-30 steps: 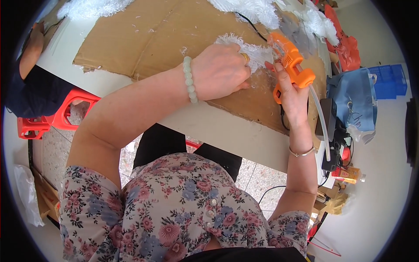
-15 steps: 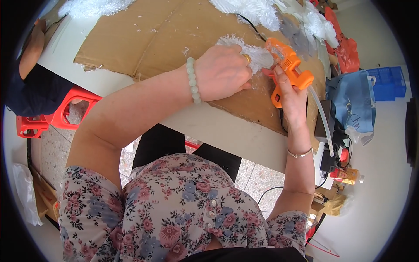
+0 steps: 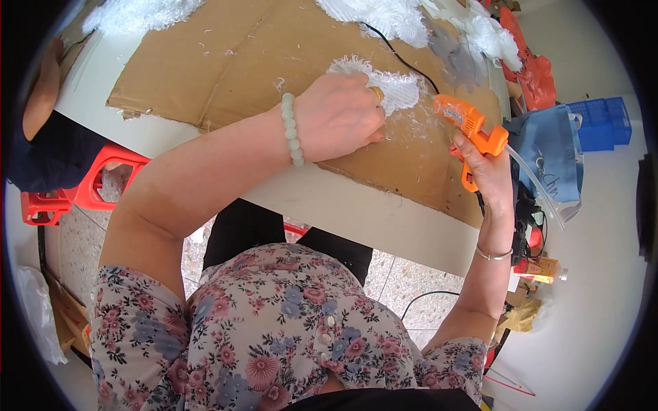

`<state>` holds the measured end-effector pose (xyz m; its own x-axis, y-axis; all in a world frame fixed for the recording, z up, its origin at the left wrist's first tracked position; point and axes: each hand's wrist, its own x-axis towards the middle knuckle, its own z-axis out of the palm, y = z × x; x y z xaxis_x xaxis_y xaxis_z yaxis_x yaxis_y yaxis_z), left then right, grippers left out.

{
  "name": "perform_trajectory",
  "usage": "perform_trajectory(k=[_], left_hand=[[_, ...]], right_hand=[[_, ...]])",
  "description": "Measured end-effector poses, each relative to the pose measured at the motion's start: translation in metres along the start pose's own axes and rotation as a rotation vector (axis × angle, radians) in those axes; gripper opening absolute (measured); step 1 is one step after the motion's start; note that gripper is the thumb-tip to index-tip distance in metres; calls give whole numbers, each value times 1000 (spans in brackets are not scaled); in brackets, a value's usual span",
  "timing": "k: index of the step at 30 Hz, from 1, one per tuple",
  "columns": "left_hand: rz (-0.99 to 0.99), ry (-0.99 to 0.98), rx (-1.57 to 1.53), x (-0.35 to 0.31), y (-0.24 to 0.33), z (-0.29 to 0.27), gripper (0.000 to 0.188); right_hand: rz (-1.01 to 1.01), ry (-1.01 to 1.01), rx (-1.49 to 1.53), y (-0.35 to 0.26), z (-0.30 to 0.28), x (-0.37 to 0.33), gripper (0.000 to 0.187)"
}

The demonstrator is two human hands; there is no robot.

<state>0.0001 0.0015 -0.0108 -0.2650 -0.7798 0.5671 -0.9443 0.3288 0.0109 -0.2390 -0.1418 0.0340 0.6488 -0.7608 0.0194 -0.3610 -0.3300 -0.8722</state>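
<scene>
My right hand point(image 3: 490, 175) is wrapped round the handle of an orange glue gun point(image 3: 473, 122) over the right part of the cardboard. A pale glue stick point(image 3: 541, 179) sticks out from the gun's back end. My left hand point(image 3: 340, 118) is closed, knuckles up, on a small white fringed fabric piece point(image 3: 399, 92) lying on the brown cardboard sheet point(image 3: 274, 61). Its fingertips are mostly hidden under the hand. A gap separates the gun's nozzle from the fabric piece.
More white fringed material point(image 3: 387, 20) lies at the far edge. A black cord point(image 3: 401, 55) crosses the cardboard. To the right are a blue bag point(image 3: 548, 151), a blue plastic basket point(image 3: 603, 123) and a red plastic bag point(image 3: 528, 65). At left, another person's arm point(image 3: 42, 96) shows near a red stool point(image 3: 99, 181).
My right hand has drawn the glue gun away to the right and slightly nearer me, off the fabric piece. My left hand keeps its closed pose by the piece. The whole view has shifted slightly.
</scene>
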Motion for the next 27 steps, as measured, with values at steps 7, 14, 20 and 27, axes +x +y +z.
perform_trajectory(k=[7, 14, 20, 27], left_hand=[[-45, -113, 10, 1, 4, -5, 21], [-46, -131, 7, 2, 4, -6, 22], [-52, -155, 13, 2, 4, -5, 22], [-25, -53, -10, 1, 3, -1, 25]], right_hand=[[47, -56, -36, -1, 7, 10, 29], [52, -66, -26, -4, 12, 15, 27], [68, -50, -38, -8, 15, 21, 23], [40, -39, -65, -7, 17, 26, 21]])
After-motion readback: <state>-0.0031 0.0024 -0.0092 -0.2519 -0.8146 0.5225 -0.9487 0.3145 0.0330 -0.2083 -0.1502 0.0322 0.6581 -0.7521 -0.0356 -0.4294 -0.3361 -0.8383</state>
